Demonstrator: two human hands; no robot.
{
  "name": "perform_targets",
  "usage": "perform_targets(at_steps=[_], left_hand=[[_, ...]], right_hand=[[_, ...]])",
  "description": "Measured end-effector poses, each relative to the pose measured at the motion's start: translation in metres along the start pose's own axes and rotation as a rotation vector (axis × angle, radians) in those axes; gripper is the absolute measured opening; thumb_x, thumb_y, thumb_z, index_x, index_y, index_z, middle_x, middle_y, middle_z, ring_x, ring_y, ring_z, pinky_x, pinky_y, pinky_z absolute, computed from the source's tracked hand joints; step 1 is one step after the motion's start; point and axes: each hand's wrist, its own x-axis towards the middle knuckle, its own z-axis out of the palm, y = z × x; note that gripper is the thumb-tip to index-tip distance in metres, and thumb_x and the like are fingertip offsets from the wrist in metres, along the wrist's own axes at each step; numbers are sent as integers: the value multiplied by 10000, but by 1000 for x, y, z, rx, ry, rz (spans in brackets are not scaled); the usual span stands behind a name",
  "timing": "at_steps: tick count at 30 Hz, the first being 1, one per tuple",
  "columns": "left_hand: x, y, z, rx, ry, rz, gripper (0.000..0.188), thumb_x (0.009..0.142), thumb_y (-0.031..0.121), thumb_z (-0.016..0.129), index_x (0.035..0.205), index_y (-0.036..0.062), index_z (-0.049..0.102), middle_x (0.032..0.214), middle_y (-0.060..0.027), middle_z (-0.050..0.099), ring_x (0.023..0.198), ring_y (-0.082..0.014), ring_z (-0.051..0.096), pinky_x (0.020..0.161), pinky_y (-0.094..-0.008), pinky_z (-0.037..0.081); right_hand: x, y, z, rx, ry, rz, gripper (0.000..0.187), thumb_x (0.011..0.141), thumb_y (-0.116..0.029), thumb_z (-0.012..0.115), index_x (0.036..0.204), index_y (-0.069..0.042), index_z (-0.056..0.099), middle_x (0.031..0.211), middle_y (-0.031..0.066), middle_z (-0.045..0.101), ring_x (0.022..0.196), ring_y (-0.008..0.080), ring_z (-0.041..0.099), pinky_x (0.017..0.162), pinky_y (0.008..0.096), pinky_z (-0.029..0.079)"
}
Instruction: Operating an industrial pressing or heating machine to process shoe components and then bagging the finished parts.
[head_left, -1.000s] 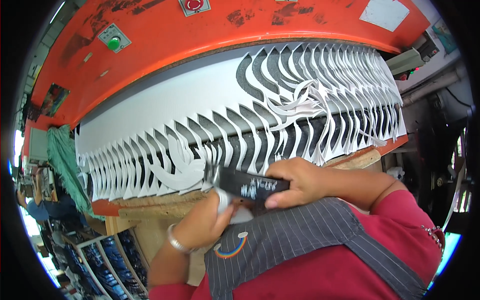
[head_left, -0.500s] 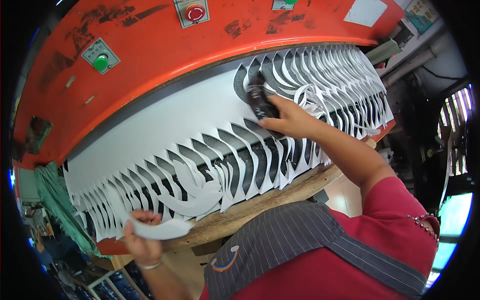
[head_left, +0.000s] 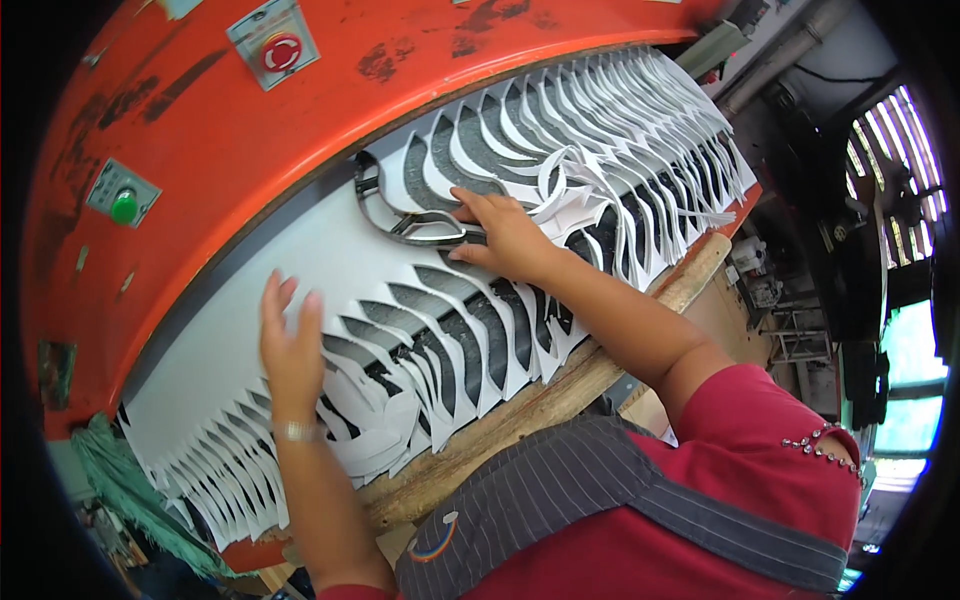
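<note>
A dark curved cutting die (head_left: 368, 184), a hollow metal outline with crossbars, lies on the white sheet (head_left: 290, 250) beside the cut-out rows. My right hand (head_left: 505, 238) grips its right end, thumb on the near side and fingers on the far side. Over the uncut left part of the sheet, my left hand (head_left: 293, 350) is raised with fingers apart, holding nothing. Curved white cut pieces (head_left: 385, 430) lie heaped near the front edge, close to my left forearm. Dark board shows through the curved openings in the sheet.
An orange-red machine beam (head_left: 200, 130) runs behind the sheet, with a red button (head_left: 281, 52) and a green button (head_left: 124, 207). A wooden rail (head_left: 560, 400) borders the front. Green cloth (head_left: 125, 490) hangs at the left, and loose white strips (head_left: 575, 175) stick up right of the die.
My right hand has brought the die left and laid it on the sheet. My left hand has let go of a white cut piece and moved up over the sheet. The view has shifted.
</note>
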Motion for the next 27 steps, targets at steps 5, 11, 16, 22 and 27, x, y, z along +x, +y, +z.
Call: perform_targets(at_steps=[5, 11, 16, 22, 27], left_hand=[[73, -12, 86, -2, -168, 42, 606, 878, 276, 570, 1365, 3, 336, 1296, -158, 502, 1202, -247, 466, 1004, -354, 329], [88, -1, 115, -200, -199, 209, 512, 875, 123, 491, 1354, -8, 370, 1024, -54, 621, 827, -86, 542, 732, -218, 412], [79, 17, 115, -202, -214, 59, 526, 880, 104, 480, 1375, -5, 342, 731, 47, 427, 618, -37, 307, 537, -200, 283], [83, 17, 121, -114, -236, 18, 540, 882, 156, 468, 1394, 46, 335, 781, 22, 424, 755, -89, 341, 740, -212, 310], [103, -3, 114, 25, -331, 130, 582, 911, 289, 418, 1430, 93, 241, 1437, -140, 341, 1351, -261, 273, 1088, -462, -98]], right_hand=[[0, 0, 10, 4, 113, -117, 671, 711, -273, 725, 1266, -8, 458, 1036, 28, 661, 991, 253, 554, 921, 368, 366], [-2, 5, 11, 18, 100, -91, 590, 706, -309, 724, 1175, -3, 538, 953, 89, 659, 959, 232, 585, 932, 349, 354], [-4, 5, 10, 15, 90, -83, 572, 722, -309, 707, 1168, 8, 540, 956, 118, 649, 957, 229, 587, 934, 356, 350], [-4, 13, 8, -35, 126, -90, 541, 707, -296, 716, 1151, -29, 560, 963, 87, 645, 935, 219, 584, 910, 354, 361], [7, 8, 6, -52, 104, -75, 528, 710, -279, 698, 1158, -35, 563, 987, 85, 646, 955, 223, 582, 920, 360, 356]])
